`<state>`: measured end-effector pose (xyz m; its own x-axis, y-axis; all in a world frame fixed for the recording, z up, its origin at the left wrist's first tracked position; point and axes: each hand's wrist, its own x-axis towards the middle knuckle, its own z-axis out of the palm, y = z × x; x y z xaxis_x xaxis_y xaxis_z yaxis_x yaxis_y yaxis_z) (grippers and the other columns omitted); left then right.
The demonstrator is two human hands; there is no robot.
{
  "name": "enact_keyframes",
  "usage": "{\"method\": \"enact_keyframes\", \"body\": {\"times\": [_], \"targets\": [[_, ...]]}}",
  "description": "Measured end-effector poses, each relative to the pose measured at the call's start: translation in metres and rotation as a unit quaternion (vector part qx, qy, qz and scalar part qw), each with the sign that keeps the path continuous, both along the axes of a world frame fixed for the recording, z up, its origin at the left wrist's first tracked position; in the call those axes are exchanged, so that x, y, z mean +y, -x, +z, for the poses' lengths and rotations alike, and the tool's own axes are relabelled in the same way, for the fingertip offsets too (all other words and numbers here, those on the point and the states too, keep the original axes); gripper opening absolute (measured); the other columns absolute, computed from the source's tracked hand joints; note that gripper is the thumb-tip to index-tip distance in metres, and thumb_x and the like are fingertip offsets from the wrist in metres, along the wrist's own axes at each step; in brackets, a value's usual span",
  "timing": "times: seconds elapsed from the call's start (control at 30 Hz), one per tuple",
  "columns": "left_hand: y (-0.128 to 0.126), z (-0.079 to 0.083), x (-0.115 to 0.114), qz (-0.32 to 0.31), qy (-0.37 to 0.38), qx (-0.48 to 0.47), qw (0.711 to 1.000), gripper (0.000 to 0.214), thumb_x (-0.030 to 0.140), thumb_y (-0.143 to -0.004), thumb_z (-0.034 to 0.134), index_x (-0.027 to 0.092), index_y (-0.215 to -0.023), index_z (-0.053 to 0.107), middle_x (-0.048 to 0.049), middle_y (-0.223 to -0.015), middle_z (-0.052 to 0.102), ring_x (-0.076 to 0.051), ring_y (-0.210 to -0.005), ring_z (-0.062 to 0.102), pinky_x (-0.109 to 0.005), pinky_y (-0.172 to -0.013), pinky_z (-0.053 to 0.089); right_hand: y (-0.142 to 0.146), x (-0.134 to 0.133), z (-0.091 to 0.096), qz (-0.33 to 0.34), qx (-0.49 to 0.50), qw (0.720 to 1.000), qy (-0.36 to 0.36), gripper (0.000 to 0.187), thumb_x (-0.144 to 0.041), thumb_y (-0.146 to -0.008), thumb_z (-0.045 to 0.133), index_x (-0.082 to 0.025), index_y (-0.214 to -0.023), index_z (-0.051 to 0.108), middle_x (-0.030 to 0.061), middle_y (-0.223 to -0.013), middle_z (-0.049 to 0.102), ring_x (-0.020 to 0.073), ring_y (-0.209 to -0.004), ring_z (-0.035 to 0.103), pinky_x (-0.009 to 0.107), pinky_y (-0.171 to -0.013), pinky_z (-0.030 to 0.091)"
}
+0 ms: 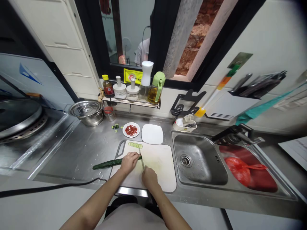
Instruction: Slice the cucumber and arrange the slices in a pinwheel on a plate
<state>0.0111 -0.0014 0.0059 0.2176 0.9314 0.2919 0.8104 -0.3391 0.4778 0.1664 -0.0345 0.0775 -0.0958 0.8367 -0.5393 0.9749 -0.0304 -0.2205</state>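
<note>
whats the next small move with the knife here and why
Probably press the knife down for another thin slice. The right hand holds the blade at the cut end of the cucumber, the left hand pins it on the cutting board, and most is uncut beside a few slices.

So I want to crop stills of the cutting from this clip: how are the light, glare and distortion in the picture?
Head view: wide-lens bending curves the counter and sink, and the corners go dark and soft. Soft glare lies on the steel; light is even on the cutting board. The left hand on the cucumber and the right hand with the knife sit central and fairly sharp.
</note>
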Motion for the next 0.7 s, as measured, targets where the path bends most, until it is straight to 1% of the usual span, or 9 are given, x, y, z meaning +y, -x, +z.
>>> {"method": "enact_keyframes", "body": {"times": [0.23,0.4,0.7], "targets": [[0.001,0.002,0.000,-0.004,0.005,-0.001,1.000,0.026,0.029,-0.095,0.044,0.026,-0.098,0.069,-0.0038,-0.100,0.067,-0.016,-0.093,0.058,-0.028,-0.080,0.048,0.001,-0.001,-0.003,0.002,-0.004,1.000,-0.008,0.035,-0.010,-0.091,0.034,-0.012,-0.115,0.059,0.0160,-0.102,0.069,0.0240,-0.100,0.066,0.032,-0.079,0.047],[0.001,0.003,-0.002,-0.001,0.004,0.007,1.000,0.026,0.028,-0.095,0.044,0.024,-0.095,0.070,-0.0040,-0.100,0.067,-0.016,-0.093,0.058,-0.029,-0.082,0.047,0.000,-0.002,-0.003,-0.003,0.000,1.000,-0.004,0.032,-0.013,-0.091,0.037,-0.012,-0.112,0.060,0.0154,-0.100,0.070,0.0233,-0.099,0.066,0.031,-0.079,0.046],[0.003,0.005,-0.009,-0.001,0.004,-0.012,1.000,0.023,0.026,-0.093,0.047,0.024,-0.100,0.069,-0.0049,-0.102,0.068,-0.017,-0.097,0.059,-0.032,-0.086,0.048,-0.016,-0.007,0.002,-0.006,0.032,0.999,-0.016,0.031,-0.017,-0.092,0.036,-0.013,-0.109,0.061,0.0141,-0.102,0.070,0.0217,-0.098,0.065,0.028,-0.077,0.044]]}}
